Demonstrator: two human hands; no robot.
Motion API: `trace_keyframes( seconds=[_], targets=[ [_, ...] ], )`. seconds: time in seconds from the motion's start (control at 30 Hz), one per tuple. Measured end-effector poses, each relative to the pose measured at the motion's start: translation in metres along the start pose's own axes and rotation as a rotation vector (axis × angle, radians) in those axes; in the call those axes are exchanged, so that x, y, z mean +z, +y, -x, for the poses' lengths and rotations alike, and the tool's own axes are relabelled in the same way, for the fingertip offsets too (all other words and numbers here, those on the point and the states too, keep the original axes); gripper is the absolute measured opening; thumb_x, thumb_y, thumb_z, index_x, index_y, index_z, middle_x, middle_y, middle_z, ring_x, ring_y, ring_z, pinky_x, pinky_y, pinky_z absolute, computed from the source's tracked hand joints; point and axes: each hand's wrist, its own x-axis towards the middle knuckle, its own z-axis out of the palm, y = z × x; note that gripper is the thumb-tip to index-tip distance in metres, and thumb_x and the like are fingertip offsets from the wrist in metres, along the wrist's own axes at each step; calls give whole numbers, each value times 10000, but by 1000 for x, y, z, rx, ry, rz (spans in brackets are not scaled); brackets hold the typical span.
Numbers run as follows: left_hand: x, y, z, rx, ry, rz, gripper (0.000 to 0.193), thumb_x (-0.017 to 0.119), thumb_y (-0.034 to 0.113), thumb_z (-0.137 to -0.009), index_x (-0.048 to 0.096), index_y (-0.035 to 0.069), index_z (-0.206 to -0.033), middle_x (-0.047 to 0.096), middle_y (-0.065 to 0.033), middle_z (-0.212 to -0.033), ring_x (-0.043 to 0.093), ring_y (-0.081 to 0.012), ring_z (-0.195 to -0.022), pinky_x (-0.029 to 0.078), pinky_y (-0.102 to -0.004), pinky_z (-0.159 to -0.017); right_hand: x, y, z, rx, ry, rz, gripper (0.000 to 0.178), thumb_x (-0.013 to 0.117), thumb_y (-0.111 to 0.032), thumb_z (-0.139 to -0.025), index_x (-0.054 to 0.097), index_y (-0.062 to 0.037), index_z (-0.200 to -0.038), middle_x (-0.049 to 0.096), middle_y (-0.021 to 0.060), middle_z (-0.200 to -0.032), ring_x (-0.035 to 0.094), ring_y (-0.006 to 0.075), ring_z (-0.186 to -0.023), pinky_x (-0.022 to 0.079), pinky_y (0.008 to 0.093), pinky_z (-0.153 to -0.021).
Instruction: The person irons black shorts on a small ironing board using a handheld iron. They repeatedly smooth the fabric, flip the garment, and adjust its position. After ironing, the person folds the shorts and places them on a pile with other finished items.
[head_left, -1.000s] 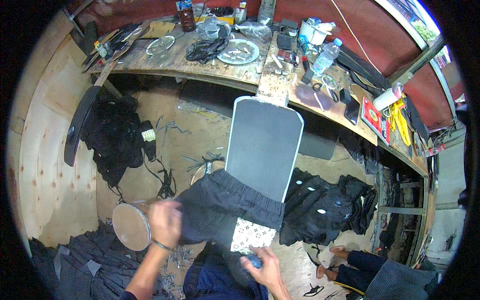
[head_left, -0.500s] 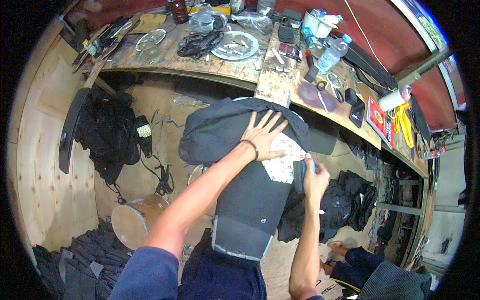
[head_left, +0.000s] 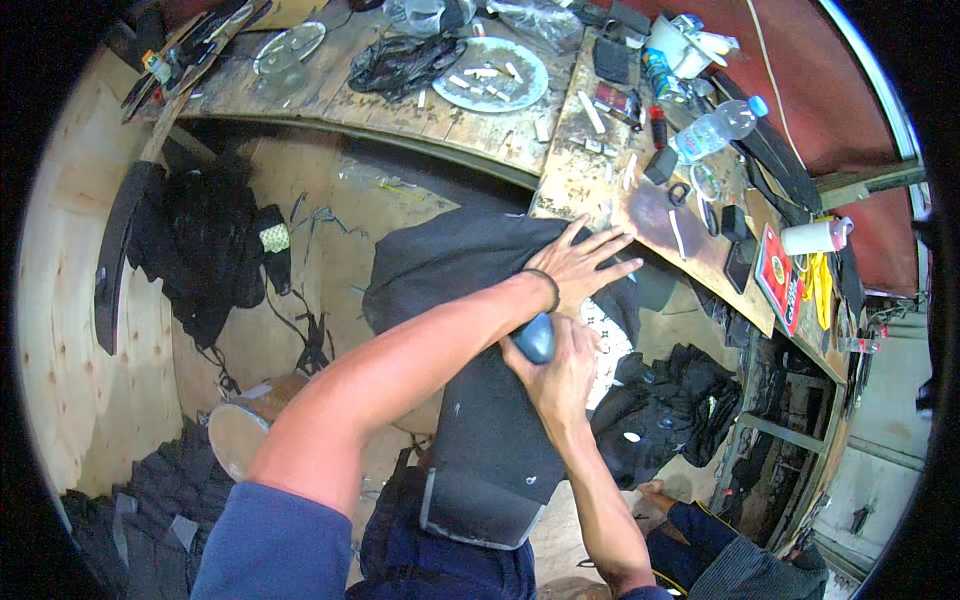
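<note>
Black garment point(head_left: 450, 255): located mid-scene, draped across a narrow board point(head_left: 480, 505) whose dark near end shows a pale rim. The cloth is matt, plain and dark; its far left portion lies broad and loosely rounded, with soft folds. On the right side sits a white panel point(head_left: 607, 352) printed with small, repeating dark motifs, partly hidden by the hands.

Left hand point(head_left: 580, 265): palm down, fingers spread, placed at the far right part of the garment, next to the bench point(head_left: 470, 125). Right hand point(head_left: 566, 372): fingers curled around a rounded blue tool point(head_left: 535, 338), just beside the left wrist and over the left part of the panel. The tool's underside is hidden; contact with the cloth cannot be confirmed.
</note>
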Motion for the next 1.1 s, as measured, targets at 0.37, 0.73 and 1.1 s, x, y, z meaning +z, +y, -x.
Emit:
trace_keyframes(
  seconds=[0.37,0.73,1.1],
  targets=[
    [-5,4,2,-65,20,49,1386,768,923,-629,272,256,-1738,171,-186,-1812,110,-377,-1687,-29,-715,-1316,-34,-44,11,-156,-203,-226,549,964,-359,-737,696,-16,-1072,664,152,-917,655,344,-872,569,458,-800],
    [-3,6,1,-93,42,-60,1340,717,953,-651,300,279,-1730,211,-172,-1805,131,-373,-1683,-31,-715,-1318,-35,-38,50,-94,-190,-144,562,995,-356,-685,716,-26,-1044,686,153,-927,660,343,-830,561,469,-747],
    [-7,12,-1,-135,-36,-152,1321,679,981,-668,299,291,-1729,254,-175,-1792,161,-376,-1678,27,-712,-1320,-49,-18,64,48,-79,-10,512,999,-325,-700,723,-23,-1008,677,152,-875,659,329,-810,551,450,-731]
  ],
)
